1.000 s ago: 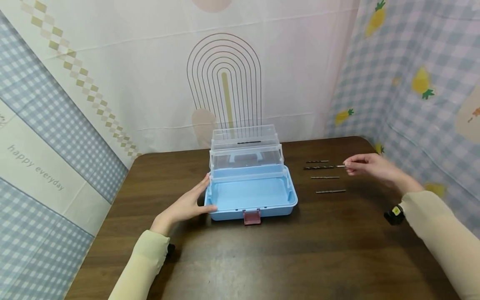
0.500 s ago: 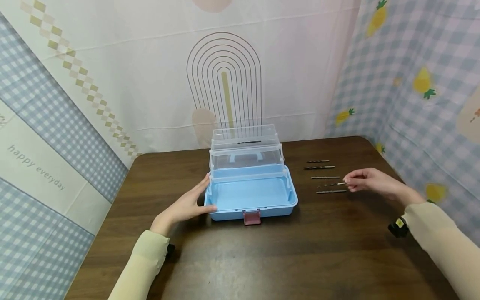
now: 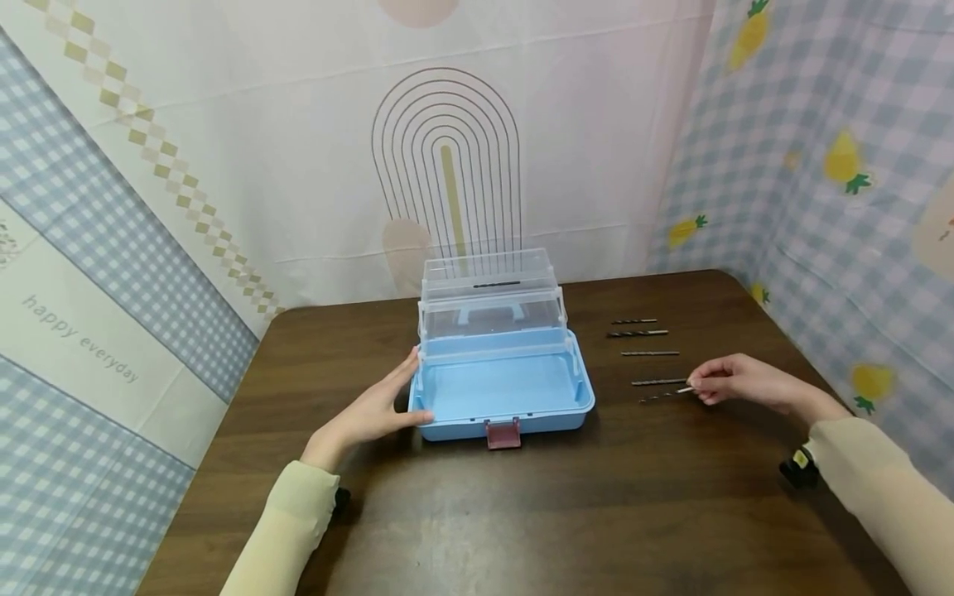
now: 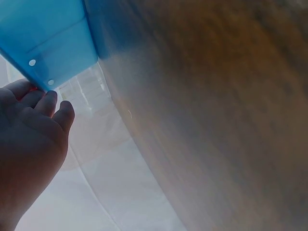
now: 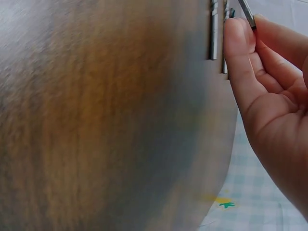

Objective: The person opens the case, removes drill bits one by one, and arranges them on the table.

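My right hand [image 3: 734, 381] pinches a drill bit [image 3: 666, 396] by its shank, between thumb and fingertips, slightly tilted at the near end of a row of bits. The shank [image 5: 248, 14] shows in the right wrist view. Beyond it lie the nearest drill bit [image 3: 657, 382], a thin one [image 3: 650, 353], a thicker dark one [image 3: 638, 334] and a small one [image 3: 633, 321]. My left hand [image 3: 373, 412] rests against the left side of a blue toolbox [image 3: 551, 420], its thumb on the front rim and its fingers spread along the wall [image 4: 57, 43].
Clear plastic trays [image 3: 488, 319] stand raised over the toolbox's back, and another drill bit [image 3: 497, 285] lies in the upper one. A reddish latch [image 3: 503, 434] hangs at the front. The wooden table [image 3: 477, 513] meets a white cloth backdrop [image 3: 596, 149] behind.
My right hand has carried the drill bit nearer to me, past the thin bit and the nearest bit, to the row's near side. My left hand has stayed on the toolbox.
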Available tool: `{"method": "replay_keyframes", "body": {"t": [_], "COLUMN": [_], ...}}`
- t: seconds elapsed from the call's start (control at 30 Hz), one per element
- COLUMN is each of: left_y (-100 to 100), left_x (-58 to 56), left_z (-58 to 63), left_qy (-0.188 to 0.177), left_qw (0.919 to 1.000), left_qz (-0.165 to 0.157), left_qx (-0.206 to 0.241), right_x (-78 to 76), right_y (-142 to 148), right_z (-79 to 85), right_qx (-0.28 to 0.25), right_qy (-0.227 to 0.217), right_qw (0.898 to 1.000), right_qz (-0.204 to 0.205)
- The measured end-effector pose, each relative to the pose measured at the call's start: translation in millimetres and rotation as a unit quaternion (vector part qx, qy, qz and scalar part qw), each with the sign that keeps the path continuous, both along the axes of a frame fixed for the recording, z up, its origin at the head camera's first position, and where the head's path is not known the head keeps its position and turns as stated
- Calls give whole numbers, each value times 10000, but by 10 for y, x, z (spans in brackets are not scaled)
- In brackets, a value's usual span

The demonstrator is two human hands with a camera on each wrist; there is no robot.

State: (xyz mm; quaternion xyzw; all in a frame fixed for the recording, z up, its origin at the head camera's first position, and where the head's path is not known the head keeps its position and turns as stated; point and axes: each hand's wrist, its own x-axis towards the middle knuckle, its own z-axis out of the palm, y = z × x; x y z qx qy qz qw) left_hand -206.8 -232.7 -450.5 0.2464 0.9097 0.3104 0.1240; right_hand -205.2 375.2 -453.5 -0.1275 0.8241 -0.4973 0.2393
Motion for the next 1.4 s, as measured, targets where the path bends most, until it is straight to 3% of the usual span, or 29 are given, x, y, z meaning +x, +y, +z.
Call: {"method": "replay_keyframes", "body": {"t": [0.43, 1.17, 1.4], "left_y": [2, -5, -5], "left_x": [8, -7, -11], "left_z": [-26, -10, -22], "left_qy": [-42, -53, -51], "left_qw": [10000, 10000, 10000], "left_qz": [13, 15, 23], "left_qx": [0, 34, 22], "right_x": [16, -12, -34], "right_y": [49, 96, 56], "right_z": [-90, -125, -127], "right_qx": [298, 1485, 1605], "right_qy": [-134, 761, 947], "right_qw": [9994, 9857, 9817], "right_qz": [137, 239, 388]}}
